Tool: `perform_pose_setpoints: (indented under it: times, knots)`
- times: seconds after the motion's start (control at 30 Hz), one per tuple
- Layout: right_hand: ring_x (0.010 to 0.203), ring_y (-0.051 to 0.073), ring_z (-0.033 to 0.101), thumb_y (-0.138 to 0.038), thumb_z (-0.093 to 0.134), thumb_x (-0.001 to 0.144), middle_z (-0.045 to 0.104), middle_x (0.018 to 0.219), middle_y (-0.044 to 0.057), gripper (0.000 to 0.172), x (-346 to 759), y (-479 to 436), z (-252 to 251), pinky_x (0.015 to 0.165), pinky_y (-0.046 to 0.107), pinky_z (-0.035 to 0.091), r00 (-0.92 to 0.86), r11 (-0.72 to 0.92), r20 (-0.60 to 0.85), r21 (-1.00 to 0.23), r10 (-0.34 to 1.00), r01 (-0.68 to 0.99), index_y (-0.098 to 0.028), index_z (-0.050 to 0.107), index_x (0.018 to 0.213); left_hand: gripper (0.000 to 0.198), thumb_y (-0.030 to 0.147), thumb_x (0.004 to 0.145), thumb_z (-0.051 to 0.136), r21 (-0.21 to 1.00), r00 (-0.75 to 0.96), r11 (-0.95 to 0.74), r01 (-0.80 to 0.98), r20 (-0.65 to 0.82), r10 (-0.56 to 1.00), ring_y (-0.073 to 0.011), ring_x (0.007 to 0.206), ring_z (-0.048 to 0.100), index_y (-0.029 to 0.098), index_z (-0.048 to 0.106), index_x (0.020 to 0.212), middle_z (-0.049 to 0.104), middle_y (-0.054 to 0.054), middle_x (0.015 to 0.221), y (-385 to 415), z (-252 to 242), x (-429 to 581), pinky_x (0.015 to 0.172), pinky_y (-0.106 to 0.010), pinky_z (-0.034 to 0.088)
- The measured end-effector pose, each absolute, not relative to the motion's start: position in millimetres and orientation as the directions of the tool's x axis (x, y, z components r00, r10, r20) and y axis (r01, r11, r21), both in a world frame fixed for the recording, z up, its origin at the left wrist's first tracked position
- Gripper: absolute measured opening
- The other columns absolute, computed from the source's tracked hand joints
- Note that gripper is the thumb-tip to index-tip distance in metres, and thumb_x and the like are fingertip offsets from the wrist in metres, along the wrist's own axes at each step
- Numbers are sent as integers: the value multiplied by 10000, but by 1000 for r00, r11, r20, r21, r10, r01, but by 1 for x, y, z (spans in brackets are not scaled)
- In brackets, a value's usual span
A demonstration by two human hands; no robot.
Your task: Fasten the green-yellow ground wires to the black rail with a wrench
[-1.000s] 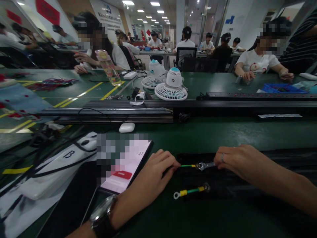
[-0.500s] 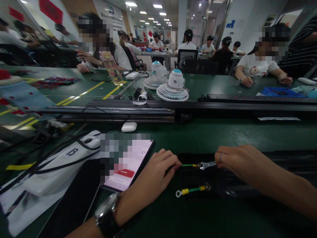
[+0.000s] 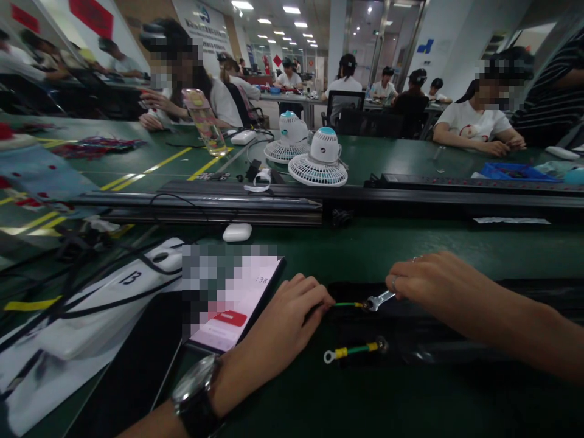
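Observation:
My left hand (image 3: pixel 285 316) lies on the green bench with its fingers pinched on the end of a green-yellow wire (image 3: pixel 347 304). My right hand (image 3: pixel 431 286) is closed on the handle of a small silver wrench (image 3: pixel 378 300), whose jaw sits at the wire's far end on a black bar (image 3: pixel 410 334). A second green-yellow wire with a ring terminal (image 3: pixel 351 351) lies just in front, fixed at its right end to the same bar. A watch is on my left wrist.
A phone (image 3: pixel 237 304) with a lit screen lies left of my left hand, beside white cabled devices (image 3: pixel 114 292). A white earbud case (image 3: pixel 237 232) sits behind it. A black rail (image 3: pixel 410 191), two small fans (image 3: pixel 317 159) and other seated workers lie beyond.
My right hand has lifted and swung the wrench handle up and back a little, turning it about the wire's end. My left hand has stayed put.

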State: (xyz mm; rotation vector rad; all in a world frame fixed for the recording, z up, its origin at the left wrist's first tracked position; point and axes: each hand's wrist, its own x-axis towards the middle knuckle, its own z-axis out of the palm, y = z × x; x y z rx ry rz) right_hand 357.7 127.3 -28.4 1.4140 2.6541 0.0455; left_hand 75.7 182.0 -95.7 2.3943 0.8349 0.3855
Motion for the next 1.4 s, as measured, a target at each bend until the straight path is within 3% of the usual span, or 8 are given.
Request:
perform_pose_setpoints:
  times: [0.23,0.53,0.87,1.17,1.4]
  knots:
    - [719,220,655,22,707,790,712,839,7,257,356,137,-23,589,329,353,-615,620,-83,101,784,778,-221,663,864,192,81,984,504,601,763,-645,473,86,640,-183,970,519,237,604,1034,621,0,1065,180,-97,75,843,-341,405]
    - [731,248,684,-1,773,761,729,791,15,229,333,142,-8,628,344,435,-698,693,-85,252,711,675,-203,712,851,163,105,990,520,605,765,-652,457,107,635,-186,966,510,240,605,1024,618,5,1056,181,-98,75,843,-348,381]
    - [696,239,682,-62,803,775,714,732,37,142,308,139,-3,607,341,440,-746,722,-98,361,659,590,-183,735,801,127,133,1001,509,601,758,-655,458,120,641,-185,939,502,223,598,985,612,2,1018,181,-101,77,822,-344,379]
    - [692,229,663,-65,805,780,707,750,12,164,315,137,-7,623,347,426,-752,728,-81,340,654,596,-193,712,826,124,125,995,514,591,761,-660,464,116,639,-186,949,502,211,603,983,609,-3,1030,178,-94,76,814,-339,393]
    - [716,235,649,-104,758,840,700,781,28,128,317,129,-10,638,363,417,-776,725,-45,391,630,567,-195,696,775,114,146,999,526,609,748,-645,462,124,652,-184,969,514,224,610,1003,610,6,1041,179,-97,76,838,-349,404]
